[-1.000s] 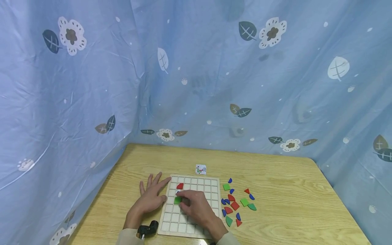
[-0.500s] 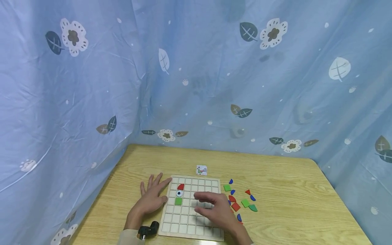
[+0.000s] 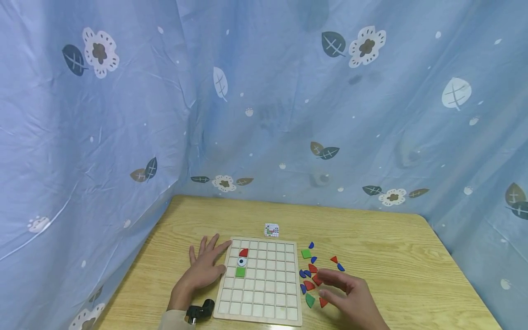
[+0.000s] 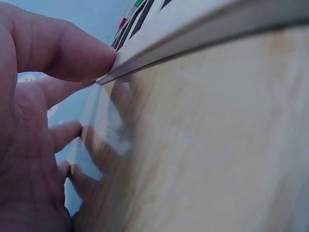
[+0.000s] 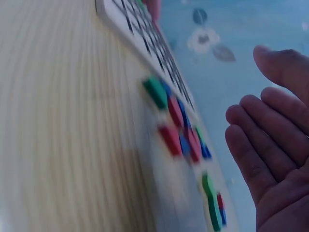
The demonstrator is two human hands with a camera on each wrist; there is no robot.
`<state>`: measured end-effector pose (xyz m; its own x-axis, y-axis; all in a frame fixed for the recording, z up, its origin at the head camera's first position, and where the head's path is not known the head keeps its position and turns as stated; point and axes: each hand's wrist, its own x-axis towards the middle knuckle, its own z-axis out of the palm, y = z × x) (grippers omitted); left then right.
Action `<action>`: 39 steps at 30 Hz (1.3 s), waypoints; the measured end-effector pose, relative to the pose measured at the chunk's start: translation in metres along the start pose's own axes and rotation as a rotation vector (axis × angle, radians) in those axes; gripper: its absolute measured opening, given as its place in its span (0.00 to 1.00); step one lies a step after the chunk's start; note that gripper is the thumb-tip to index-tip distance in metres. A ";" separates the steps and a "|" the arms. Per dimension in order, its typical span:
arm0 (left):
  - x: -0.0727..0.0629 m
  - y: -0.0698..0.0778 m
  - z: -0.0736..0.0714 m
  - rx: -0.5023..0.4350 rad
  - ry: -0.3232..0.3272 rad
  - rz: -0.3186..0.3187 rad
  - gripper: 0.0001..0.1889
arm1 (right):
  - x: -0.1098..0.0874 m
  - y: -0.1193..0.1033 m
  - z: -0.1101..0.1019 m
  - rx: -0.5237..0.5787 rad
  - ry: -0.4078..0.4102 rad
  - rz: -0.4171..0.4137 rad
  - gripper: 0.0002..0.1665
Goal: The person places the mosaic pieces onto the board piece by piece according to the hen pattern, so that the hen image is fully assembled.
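Note:
My left hand [image 3: 203,269] lies with fingers spread beside the wooden grid board [image 3: 260,316]; its thumb and index fingertip touch the board's left edge. Three pieces sit in the board's second column: a red quarter-circle [image 3: 244,252], a white eye tile [image 3: 241,261] with a black-and-blue dot, and a green square [image 3: 240,272]. My right hand [image 3: 350,295] hovers over the loose pieces, thumb and fingers apart, holding nothing. Close to its fingertips are a red square [image 3: 316,280] and a red piece [image 3: 323,302], both partly covered by the hand. In the right wrist view the right palm [image 5: 285,193] shows bare.
Right of the board lie blue half-circles [image 3: 303,289], a green quarter-circle [image 3: 310,300], a green square [image 3: 306,254] and a red triangle [image 3: 334,259]. A small picture card [image 3: 272,230] lies behind the board. A patterned blue curtain [image 3: 264,114] borders the table [image 3: 371,238].
My right hand has let go of the eye tile, now showing on the board between the red and green pieces, and moved right to the loose pieces. The left hand has stayed put.

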<state>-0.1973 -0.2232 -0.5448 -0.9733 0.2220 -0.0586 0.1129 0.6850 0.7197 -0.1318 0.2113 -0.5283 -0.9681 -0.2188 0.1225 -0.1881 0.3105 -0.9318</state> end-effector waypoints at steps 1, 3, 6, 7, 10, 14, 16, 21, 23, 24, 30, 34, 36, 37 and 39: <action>0.000 0.000 0.000 0.000 0.000 0.000 0.41 | -0.003 0.001 -0.004 -0.009 0.010 0.021 0.24; 0.000 0.000 0.000 0.000 -0.001 -0.001 0.41 | -0.009 0.003 -0.012 -0.024 0.020 0.061 0.25; -0.001 0.001 0.000 -0.006 -0.003 -0.002 0.41 | -0.014 0.007 -0.019 -0.047 0.033 0.127 0.26; -0.001 0.001 0.000 -0.010 -0.003 -0.001 0.41 | -0.015 0.009 -0.020 -0.056 0.037 0.149 0.26; -0.002 0.001 0.000 -0.012 0.000 -0.002 0.41 | -0.016 0.014 -0.023 -0.095 0.066 0.211 0.26; -0.001 0.001 0.001 -0.005 0.002 0.000 0.41 | -0.018 0.019 -0.026 -0.147 0.137 0.261 0.23; -0.001 0.001 0.001 -0.001 0.002 0.001 0.41 | -0.017 0.021 -0.027 -0.168 0.161 0.279 0.22; -0.001 0.001 0.001 0.000 0.002 0.004 0.41 | -0.012 0.021 -0.031 -0.275 0.174 0.265 0.23; -0.001 0.001 0.000 0.000 0.001 0.005 0.41 | -0.009 0.020 -0.032 -0.325 0.176 0.242 0.23; -0.001 0.001 0.000 0.001 0.001 0.005 0.41 | -0.007 0.020 -0.031 -0.356 0.184 0.221 0.23; -0.001 0.000 0.001 -0.003 -0.001 0.002 0.41 | 0.004 0.024 -0.028 -0.455 0.230 0.105 0.22; -0.001 -0.001 0.001 0.000 0.000 0.002 0.41 | 0.013 0.027 -0.028 -0.470 0.231 0.096 0.23; -0.001 0.000 0.001 0.003 0.003 0.002 0.41 | 0.016 0.028 -0.028 -0.462 0.224 0.094 0.23; -0.001 0.000 0.001 0.005 0.005 0.002 0.41 | 0.018 0.028 -0.027 -0.460 0.222 0.090 0.23; -0.001 0.000 0.001 0.004 0.006 0.004 0.41 | 0.021 0.028 -0.027 -0.447 0.216 0.074 0.23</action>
<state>-0.1965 -0.2225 -0.5453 -0.9741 0.2201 -0.0517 0.1172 0.6871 0.7170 -0.1620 0.2403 -0.5428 -0.9848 0.0011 0.1736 -0.1242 0.6944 -0.7088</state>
